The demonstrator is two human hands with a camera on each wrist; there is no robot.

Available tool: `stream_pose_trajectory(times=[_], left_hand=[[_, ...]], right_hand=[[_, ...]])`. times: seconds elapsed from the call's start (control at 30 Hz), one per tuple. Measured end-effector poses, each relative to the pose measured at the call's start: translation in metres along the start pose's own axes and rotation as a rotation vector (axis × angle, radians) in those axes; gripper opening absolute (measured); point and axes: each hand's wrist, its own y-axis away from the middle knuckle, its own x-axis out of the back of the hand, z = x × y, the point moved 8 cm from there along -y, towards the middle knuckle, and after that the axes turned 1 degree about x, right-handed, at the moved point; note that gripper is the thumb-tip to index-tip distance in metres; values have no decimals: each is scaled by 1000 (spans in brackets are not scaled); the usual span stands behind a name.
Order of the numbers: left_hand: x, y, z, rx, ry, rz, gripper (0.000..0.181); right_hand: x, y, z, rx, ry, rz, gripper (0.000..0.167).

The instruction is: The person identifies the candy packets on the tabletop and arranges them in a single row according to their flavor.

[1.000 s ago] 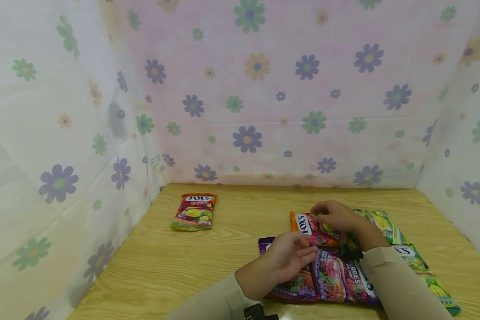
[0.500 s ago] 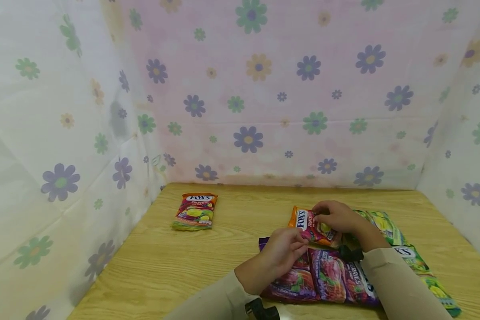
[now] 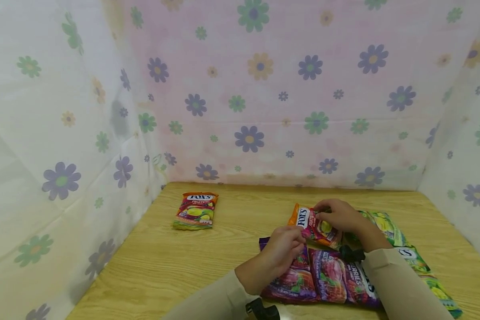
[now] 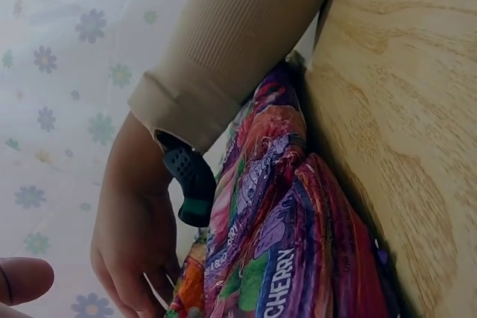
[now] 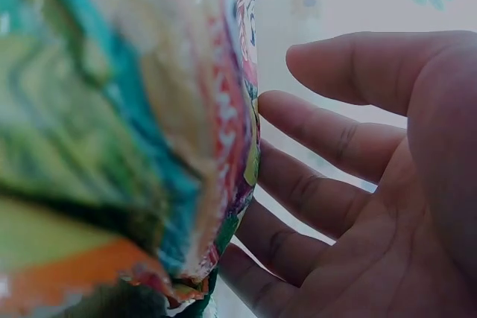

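An orange and red bag of Fox's Fruits candy [image 3: 314, 224] lies at the upper edge of the purple bags in the head view. My right hand [image 3: 341, 218] rests on its right part. The right wrist view shows the thumb apart from the bag and the bent, relaxed fingers [image 5: 320, 147] touching its side. My left hand [image 3: 280, 249] is at the bag's near left corner, over a purple berries candy bag [image 3: 294, 284]. Its fingers bend inward, and their grip on the corner is hidden. In the left wrist view, the left thumb [image 4: 26, 281] shows at the edge.
Further purple berries bags [image 3: 330, 275] lie side by side below the hands. Green candy bags [image 3: 384, 226] run down the right side, partly behind the right arm. Another Fox's Fruits bag [image 3: 196, 211] lies alone on the wooden table [image 3: 176, 262]. Flowered cloth walls [image 3: 280, 169] surround the table.
My left hand has turned from palm-up to bent fingers at the orange bag's corner. That bag's left end has shifted up and the bag has turned slightly. The right hand has barely moved.
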Motion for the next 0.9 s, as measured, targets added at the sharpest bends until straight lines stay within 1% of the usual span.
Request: stream_pose_trajectory(times=[0.2, 0.4, 0.57, 0.73, 0.9], left_hand=[[1, 2, 2, -11, -17, 8, 59], [2, -1, 8, -25, -31, 18, 56], [3, -2, 12, -36, -9, 27, 48], [4, -2, 14, -47, -8, 45, 46], [7, -2, 15, -51, -8, 47, 42]], right_hand=[[2, 2, -1, -2, -9, 6, 33], [6, 3, -2, -16, -15, 7, 35], [11, 2, -8, -8, -29, 9, 34], [13, 5, -14, 2, -38, 10, 35], [15, 7, -13, 7, -35, 19, 35]])
